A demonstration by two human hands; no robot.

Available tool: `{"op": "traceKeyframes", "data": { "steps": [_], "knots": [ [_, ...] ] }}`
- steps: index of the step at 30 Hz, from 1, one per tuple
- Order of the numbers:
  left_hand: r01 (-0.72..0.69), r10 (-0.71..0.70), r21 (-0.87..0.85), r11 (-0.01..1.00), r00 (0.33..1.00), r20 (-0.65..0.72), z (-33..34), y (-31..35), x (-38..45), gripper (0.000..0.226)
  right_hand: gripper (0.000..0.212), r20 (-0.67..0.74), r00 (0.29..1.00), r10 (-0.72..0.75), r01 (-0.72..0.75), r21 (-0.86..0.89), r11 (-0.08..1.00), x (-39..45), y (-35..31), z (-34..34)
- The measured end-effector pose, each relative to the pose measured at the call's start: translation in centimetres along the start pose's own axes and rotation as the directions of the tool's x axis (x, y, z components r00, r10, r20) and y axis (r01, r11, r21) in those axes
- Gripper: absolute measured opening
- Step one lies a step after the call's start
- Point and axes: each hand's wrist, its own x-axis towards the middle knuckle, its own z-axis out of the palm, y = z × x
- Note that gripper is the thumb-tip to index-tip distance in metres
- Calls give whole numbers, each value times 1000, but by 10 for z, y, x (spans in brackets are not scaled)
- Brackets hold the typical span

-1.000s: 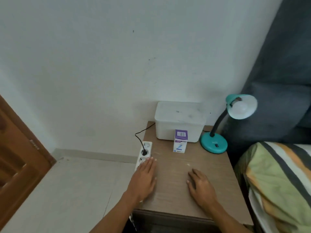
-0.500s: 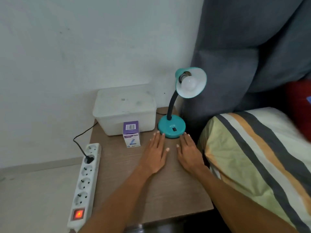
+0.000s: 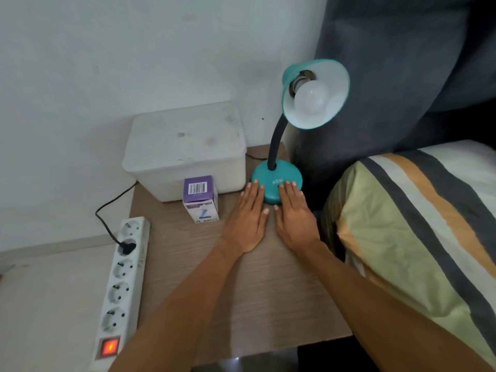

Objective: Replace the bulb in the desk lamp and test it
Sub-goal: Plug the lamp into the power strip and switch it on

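Both hands lie flat with fingers extended and grasping nothing on the wooden table (image 3: 255,291): the left hand (image 3: 248,218) and right hand (image 3: 294,216) sit side by side, fingertips touching the front rim of the teal desk lamp (image 3: 276,183), whose base stands near the table's back right corner. The unlit bulb (image 3: 311,99) sits in the tilted shade. The bulb box (image 3: 200,200) stands just left of the left hand, against the white container (image 3: 185,149); a power strip (image 3: 120,285) overhangs the left edge, leaving the table's front half open.
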Motion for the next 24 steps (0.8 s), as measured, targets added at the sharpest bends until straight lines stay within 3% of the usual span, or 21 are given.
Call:
{"op": "traceKeyframes", "data": {
  "steps": [24],
  "knots": [
    [31,-31,-48,998,999,-10,4,-1,-2,61,55,2,1000,-20,20,-17,1000,-2,1,6]
  ]
}}
